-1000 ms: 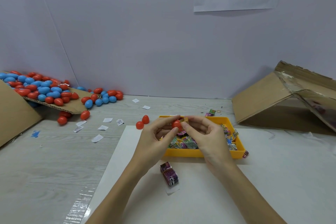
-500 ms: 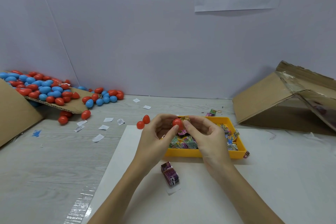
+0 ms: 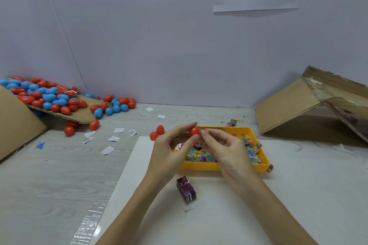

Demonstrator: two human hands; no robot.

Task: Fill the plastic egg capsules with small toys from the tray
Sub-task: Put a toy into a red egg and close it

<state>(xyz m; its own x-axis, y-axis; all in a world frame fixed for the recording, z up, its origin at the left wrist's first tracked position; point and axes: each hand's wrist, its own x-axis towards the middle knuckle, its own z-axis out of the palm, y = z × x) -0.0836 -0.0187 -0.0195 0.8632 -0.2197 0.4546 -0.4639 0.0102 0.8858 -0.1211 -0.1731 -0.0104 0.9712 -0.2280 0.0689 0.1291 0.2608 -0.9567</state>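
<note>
The left hand (image 3: 171, 149) pinches a red egg capsule (image 3: 194, 131) between thumb and fingertips, lifted just above the far left corner of the yellow tray (image 3: 221, 166), while the right hand (image 3: 225, 149) meets it from the right, its thumb and forefinger closed on something small and pale at the capsule's side; whether that is a folded toy or the capsule's other half is too small to tell. The step in hand looks like pushing a toy into the capsule or closing the shell over it, and the next move calls for a firm, square squeeze so the halves seat without the toy catching in the seam. Both forearms come up from the near edge and converge over the white sheet (image 3: 278, 195), wrists raised, the other fingers loosely curled. Beneath the hands the tray holds a heap of small wrapped toys (image 3: 201, 155); one wrapped packet (image 3: 186, 189) lies on the sheet just near of the tray. Two red capsule pieces (image 3: 157, 133) sit left of the tray, and far left a pile of red and blue capsules (image 3: 49, 97) spills over a cardboard flap (image 3: 83, 115)
</note>
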